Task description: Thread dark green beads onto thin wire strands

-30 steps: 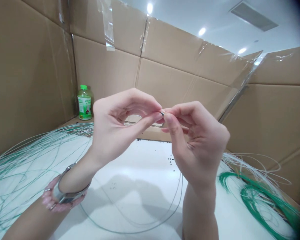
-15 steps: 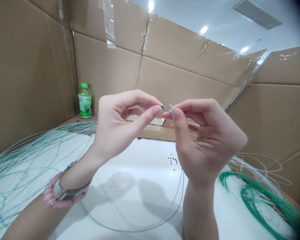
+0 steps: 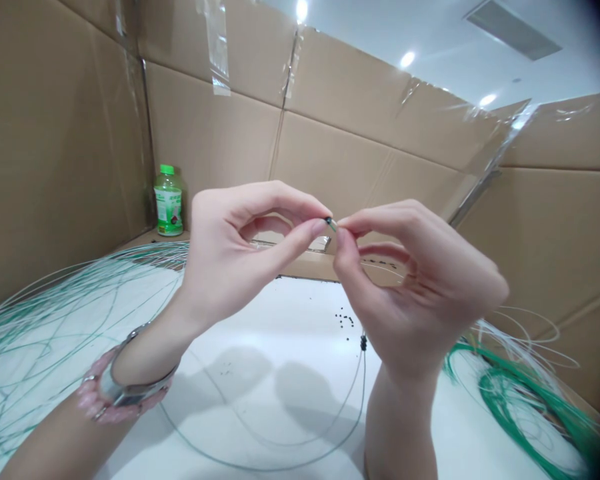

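Observation:
In front of the cardboard wall my left hand (image 3: 250, 253) pinches a small black bead-like piece (image 3: 329, 220) between thumb and forefinger. My right hand (image 3: 405, 287), close to the left fingertips, is closed with thumb and forefinger on the end of a thin green wire (image 3: 333, 227). The wire meets the black piece; whether it passes through is too small to tell. Below the hands, a green wire loop (image 3: 260, 469) hangs over the white table. Several black pieces (image 3: 363, 343) sit bunched on the strands beside my right wrist.
Loose black pieces (image 3: 344, 318) lie scattered on the white table (image 3: 300, 310). Green and white wires (image 3: 40, 333) spread over the left side. A green wire coil (image 3: 505, 400) lies at right. A green-capped bottle (image 3: 169, 203) stands in the back left corner by the cardboard walls (image 3: 215, 140).
My right fingertips have moved left and slightly down, shortening the gap to the left hand. The white wire end that stuck up no longer shows. Bunched black pieces now show beside the right wrist.

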Demonstrator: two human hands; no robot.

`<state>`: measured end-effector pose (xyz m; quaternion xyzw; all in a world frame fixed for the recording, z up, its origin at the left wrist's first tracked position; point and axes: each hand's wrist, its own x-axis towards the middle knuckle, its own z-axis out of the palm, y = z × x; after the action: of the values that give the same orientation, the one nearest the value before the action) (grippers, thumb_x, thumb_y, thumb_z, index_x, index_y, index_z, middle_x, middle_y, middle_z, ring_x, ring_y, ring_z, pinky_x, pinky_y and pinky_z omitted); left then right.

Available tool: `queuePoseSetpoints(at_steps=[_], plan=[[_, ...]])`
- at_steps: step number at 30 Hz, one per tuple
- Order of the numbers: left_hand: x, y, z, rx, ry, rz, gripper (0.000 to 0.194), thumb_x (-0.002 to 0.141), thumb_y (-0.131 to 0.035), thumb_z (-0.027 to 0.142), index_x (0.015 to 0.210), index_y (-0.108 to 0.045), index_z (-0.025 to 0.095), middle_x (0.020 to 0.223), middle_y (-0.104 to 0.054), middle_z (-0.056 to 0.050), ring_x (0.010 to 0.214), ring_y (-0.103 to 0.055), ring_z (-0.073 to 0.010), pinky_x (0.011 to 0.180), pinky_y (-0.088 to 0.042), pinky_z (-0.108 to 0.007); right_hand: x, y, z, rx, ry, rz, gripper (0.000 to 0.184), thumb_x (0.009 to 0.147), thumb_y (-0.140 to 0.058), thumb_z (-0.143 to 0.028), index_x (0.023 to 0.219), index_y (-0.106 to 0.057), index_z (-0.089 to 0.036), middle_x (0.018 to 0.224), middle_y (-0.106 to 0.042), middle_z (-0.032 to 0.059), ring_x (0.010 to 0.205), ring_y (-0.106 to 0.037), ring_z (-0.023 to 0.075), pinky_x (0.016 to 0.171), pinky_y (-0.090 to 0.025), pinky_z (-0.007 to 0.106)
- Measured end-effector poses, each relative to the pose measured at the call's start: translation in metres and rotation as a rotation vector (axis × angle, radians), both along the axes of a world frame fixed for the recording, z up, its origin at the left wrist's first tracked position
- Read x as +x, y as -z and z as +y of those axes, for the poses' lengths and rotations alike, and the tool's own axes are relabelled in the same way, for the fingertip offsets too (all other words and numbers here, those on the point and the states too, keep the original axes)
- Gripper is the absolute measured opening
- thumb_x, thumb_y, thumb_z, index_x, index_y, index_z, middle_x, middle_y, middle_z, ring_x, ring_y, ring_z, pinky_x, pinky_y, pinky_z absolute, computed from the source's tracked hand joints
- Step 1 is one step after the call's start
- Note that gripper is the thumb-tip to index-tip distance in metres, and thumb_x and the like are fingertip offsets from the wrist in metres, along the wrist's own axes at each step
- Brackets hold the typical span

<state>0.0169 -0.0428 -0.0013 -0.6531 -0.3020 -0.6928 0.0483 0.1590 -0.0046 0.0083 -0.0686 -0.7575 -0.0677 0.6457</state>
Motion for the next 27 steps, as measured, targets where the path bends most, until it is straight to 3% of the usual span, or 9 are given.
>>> queuePoseSetpoints(at_steps=[16, 27], plan=[[-0.0043, -0.0004, -0.0002, 0.018, -0.047, 0.087, 0.011, 0.077, -0.067, 0.011, 0.082, -0.07, 0.02, 0.076, -0.069, 0.002, 0.067, -0.064, -0.0115, 0.059, -0.056, -0.021, 0.0051, -0.0011, 0.0031, 0.065, 0.096, -0.106, 0.017, 0.083, -0.055, -0.009, 0.081, -0.061, -0.025, 0.071, -0.059, 0.0004, 0.063, -0.055, 0.015, 0.054, -0.051, 0.03], [-0.0039, -0.0006, -0.0012, 0.043, 0.025, 0.071, 0.012, 0.076, -0.068, 0.009, 0.083, -0.071, 0.018, 0.075, -0.069, 0.001, 0.067, -0.064, -0.0105, 0.058, -0.056, -0.019, 0.0012, 0.0007, 0.0085, 0.098, 0.074, -0.083, 0.016, 0.081, -0.057, -0.008, 0.08, -0.058, -0.024, 0.071, -0.058, 0.0002, 0.063, -0.054, 0.0144, 0.055, -0.052, 0.029]])
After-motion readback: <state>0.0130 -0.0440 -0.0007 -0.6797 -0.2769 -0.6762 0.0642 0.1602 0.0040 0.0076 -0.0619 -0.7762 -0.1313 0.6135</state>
